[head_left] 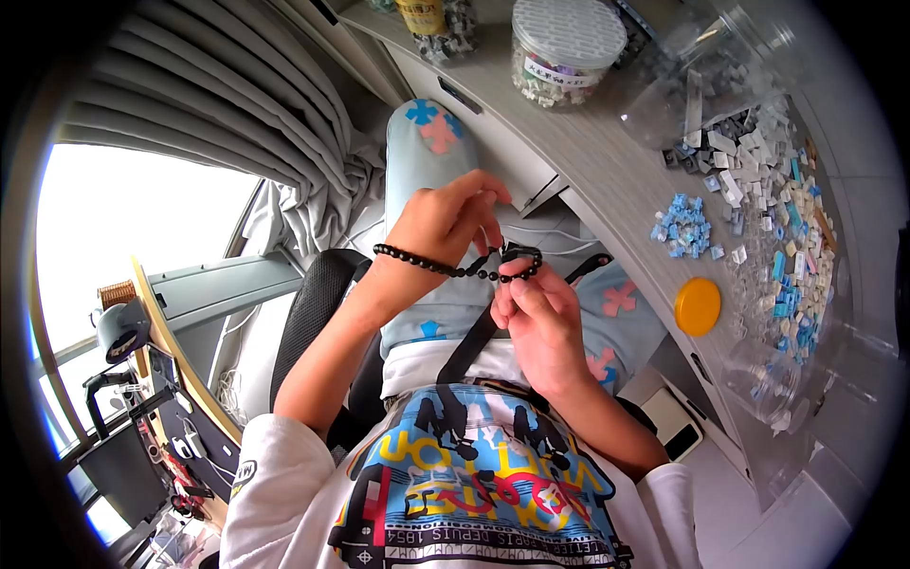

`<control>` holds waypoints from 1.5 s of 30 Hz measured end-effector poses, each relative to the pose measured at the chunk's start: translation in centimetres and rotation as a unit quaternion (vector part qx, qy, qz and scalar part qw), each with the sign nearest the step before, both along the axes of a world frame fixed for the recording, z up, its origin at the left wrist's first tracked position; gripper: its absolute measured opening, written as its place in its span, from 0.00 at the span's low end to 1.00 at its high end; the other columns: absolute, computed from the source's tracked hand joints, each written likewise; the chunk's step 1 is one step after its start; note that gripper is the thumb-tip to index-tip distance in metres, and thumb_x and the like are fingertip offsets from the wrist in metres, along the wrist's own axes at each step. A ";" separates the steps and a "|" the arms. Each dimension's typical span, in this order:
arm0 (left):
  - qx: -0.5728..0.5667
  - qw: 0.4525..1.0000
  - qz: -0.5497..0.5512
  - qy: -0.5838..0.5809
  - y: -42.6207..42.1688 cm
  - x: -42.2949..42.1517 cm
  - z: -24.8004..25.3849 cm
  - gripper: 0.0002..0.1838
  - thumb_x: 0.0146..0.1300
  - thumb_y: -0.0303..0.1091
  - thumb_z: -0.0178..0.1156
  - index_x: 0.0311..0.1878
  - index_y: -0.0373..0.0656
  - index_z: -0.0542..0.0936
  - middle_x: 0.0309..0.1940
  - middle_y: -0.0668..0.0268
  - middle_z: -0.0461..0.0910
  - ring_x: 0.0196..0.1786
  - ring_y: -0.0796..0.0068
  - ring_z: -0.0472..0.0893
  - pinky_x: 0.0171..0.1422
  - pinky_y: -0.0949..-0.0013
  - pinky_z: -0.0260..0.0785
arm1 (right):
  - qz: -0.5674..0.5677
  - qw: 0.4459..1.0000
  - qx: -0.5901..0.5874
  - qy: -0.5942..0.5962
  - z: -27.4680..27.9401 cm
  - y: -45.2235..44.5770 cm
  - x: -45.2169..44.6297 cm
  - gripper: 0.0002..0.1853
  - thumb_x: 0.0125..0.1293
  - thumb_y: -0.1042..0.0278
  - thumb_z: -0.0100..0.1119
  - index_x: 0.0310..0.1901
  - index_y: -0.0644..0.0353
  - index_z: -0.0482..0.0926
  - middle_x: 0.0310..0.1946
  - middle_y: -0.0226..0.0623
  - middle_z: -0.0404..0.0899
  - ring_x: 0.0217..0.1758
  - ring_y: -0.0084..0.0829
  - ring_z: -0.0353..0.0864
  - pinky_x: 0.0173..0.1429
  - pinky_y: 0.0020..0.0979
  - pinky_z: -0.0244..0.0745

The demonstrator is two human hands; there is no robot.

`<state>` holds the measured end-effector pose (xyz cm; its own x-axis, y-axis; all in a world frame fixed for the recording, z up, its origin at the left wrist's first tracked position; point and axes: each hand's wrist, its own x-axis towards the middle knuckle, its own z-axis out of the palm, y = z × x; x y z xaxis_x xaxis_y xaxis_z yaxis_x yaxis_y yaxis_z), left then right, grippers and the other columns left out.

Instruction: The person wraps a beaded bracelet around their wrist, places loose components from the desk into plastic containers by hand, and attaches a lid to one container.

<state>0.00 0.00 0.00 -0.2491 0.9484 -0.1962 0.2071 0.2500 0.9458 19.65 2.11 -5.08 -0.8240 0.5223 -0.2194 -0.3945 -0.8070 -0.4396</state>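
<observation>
A string of shiny black beads, a bead bracelet, lies around my left wrist and stretches across to the fingers of my right hand. My right hand faces palm up, with thumb and fingers pinching the beads. Above it my left hand is bent over, back of the hand up. Its fingers curl down, and the lower fingertips meet close to the strand. What they grip there is hidden. Both hands are above my lap, with a black strap running below them.
On the desk at right lie loose bricks, a blue brick pile and a yellow lid. A lidded tub stands near the desk edge. Clear plastic jars lie beyond. A grey curtain hangs at left.
</observation>
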 end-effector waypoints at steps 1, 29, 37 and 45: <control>-0.028 1.000 0.000 -0.004 0.1 -0.1 0.5 0.12 0.81 0.34 0.48 0.53 0.40 0.79 0.29 0.66 0.83 0.31 0.82 0.81 0.36 0.76 0.71 | -0.018 0.999 0.028 -0.036 0.7 0.0 -0.3 0.13 0.75 0.71 0.60 0.57 0.64 0.80 0.48 0.31 0.83 0.44 0.21 0.77 0.48 0.31 0.74; 0.060 0.971 0.004 -0.231 -0.3 -0.3 -0.7 0.17 0.70 0.18 0.45 0.58 0.34 0.77 0.50 0.63 0.84 0.58 0.71 0.82 0.66 0.66 0.71 | 0.022 0.949 0.277 -0.152 3.8 2.5 0.0 0.13 0.73 0.75 0.63 0.55 0.64 0.74 0.39 0.27 0.78 0.43 0.16 0.76 0.54 0.22 0.72; 0.178 0.886 0.165 0.395 -0.9 -0.2 -3.6 0.24 0.51 0.23 0.74 0.51 0.37 0.78 0.41 0.59 0.79 0.41 0.65 0.81 0.46 0.67 0.73 | 0.024 0.867 0.474 -0.153 5.0 3.1 0.6 0.08 0.71 0.75 0.64 0.49 0.63 0.80 0.34 0.30 0.81 0.33 0.16 0.77 0.42 0.20 0.74; 0.030 0.991 -0.078 -0.100 -2.8 0.0 -3.4 0.09 0.72 0.29 0.58 0.37 0.32 0.80 0.32 0.62 0.81 0.40 0.68 0.82 0.51 0.66 0.72 | 0.002 0.926 0.374 -0.055 6.5 4.1 0.5 0.14 0.69 0.81 0.60 0.55 0.66 0.77 0.39 0.33 0.78 0.37 0.17 0.77 0.44 0.21 0.73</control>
<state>-0.03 -2.84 -3.41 -0.0602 0.9838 -0.1688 0.0450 0.1716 0.9841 20.18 6.24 1.37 -0.8204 0.5589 0.1207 -0.3123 -0.2611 -0.9134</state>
